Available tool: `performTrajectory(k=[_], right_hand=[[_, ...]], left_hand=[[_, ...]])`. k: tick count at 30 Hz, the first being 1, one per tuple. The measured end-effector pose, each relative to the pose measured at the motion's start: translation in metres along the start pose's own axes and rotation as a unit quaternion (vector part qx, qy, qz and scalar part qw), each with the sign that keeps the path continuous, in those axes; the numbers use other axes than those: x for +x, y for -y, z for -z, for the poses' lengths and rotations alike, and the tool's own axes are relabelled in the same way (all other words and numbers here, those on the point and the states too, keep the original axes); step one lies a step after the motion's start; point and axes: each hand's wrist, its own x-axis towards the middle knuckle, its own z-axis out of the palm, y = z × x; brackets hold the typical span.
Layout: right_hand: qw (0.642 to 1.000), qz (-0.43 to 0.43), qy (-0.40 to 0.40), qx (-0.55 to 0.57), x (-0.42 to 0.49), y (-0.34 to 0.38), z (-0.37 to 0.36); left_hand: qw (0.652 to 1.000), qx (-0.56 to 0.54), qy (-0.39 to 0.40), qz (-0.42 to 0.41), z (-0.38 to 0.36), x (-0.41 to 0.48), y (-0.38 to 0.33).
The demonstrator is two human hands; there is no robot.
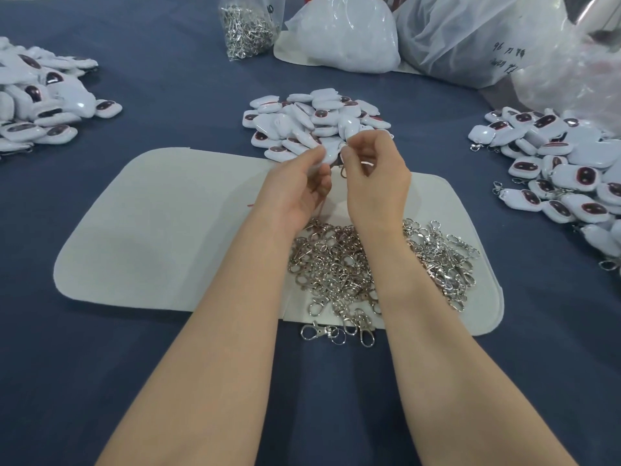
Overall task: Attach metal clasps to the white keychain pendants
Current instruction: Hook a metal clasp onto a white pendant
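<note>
My left hand [299,186] pinches a white keychain pendant [331,153] just in front of the middle pile of pendants [312,119]. My right hand [376,176] pinches a metal clasp [342,168] right beside that pendant, with the clasp hanging down between the two hands. How the clasp meets the pendant is hidden by my fingers. A heap of loose metal clasps [353,267] lies on the white felt mat [161,230] under my forearms.
The table has a blue cloth [168,105]. A pile of pendants [40,99] lies at far left, and another pile with clasps on them [564,169] at right. A clear bag of clasps [248,28] and white plastic bags [346,31] stand at the back.
</note>
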Motion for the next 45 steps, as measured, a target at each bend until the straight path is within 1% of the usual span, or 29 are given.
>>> performTrajectory(k=[4,7,9,11,13,14,15,16,17,18,19,20,22,24,28,31,40,42,45], right_hand=[[0.998,0.049,-0.019,-0.046,-0.001,0.001,0.0],[0.993,0.072,-0.005,-0.097,0.0,-0.002,0.001],[0.989,0.069,0.017,-0.126,0.001,-0.005,0.0],[0.988,0.061,0.031,-0.137,0.001,-0.007,-0.001],[0.989,0.048,0.041,-0.135,0.0,-0.008,0.0],[0.99,0.041,0.043,-0.127,0.0,-0.007,0.0],[0.992,0.033,0.045,-0.112,-0.001,-0.007,0.0],[0.994,0.022,0.049,-0.094,0.0,-0.006,0.0],[0.995,0.006,0.056,-0.077,0.0,-0.005,0.0],[0.996,-0.012,0.06,-0.062,0.001,-0.004,0.0],[0.997,-0.028,0.058,-0.043,0.002,-0.004,0.001],[0.998,-0.039,0.05,-0.021,0.003,-0.004,0.001],[0.998,-0.048,0.038,0.008,0.005,-0.004,0.002],[0.998,-0.052,0.04,0.025,0.005,-0.002,0.001],[0.997,-0.044,0.043,0.048,0.003,0.001,0.001],[0.998,-0.03,0.042,0.032,0.001,0.002,0.0],[1.0,0.009,-0.017,-0.006,0.001,0.0,-0.002],[0.999,0.021,-0.022,-0.03,0.001,-0.001,-0.002],[0.997,0.036,-0.014,-0.063,0.001,-0.003,-0.002]], left_hand=[[1.0,-0.004,0.0,-0.006,-0.001,-0.001,0.001],[0.997,0.04,-0.007,-0.061,0.002,0.0,0.001],[0.988,0.102,-0.021,-0.118,0.002,0.0,0.001],[0.96,0.19,-0.036,-0.201,0.001,-0.001,0.003],[0.918,0.273,-0.038,-0.286,-0.001,-0.003,0.006],[0.898,0.305,-0.037,-0.315,-0.002,-0.004,0.008],[0.887,0.32,-0.033,-0.332,-0.003,-0.005,0.008],[0.889,0.311,-0.029,-0.335,-0.005,-0.005,0.008],[0.906,0.276,-0.027,-0.319,-0.006,-0.005,0.007],[0.934,0.219,-0.025,-0.281,-0.008,-0.004,0.005],[0.961,0.155,-0.021,-0.228,-0.009,-0.003,0.003],[0.981,0.098,-0.01,-0.168,-0.009,-0.002,0.001],[0.997,0.022,0.012,-0.072,-0.007,0.0,-0.001],[0.999,-0.02,0.012,-0.024,-0.003,0.001,-0.002],[0.999,-0.053,-0.002,-0.005,-0.002,0.001,-0.002],[0.998,-0.059,-0.01,0.011,-0.001,0.001,0.0],[0.997,-0.066,-0.002,0.037,-0.004,-0.001,0.002],[0.998,-0.06,-0.009,0.022,-0.004,-0.001,0.001],[0.999,-0.031,-0.017,-0.031,-0.004,0.0,-0.001]])
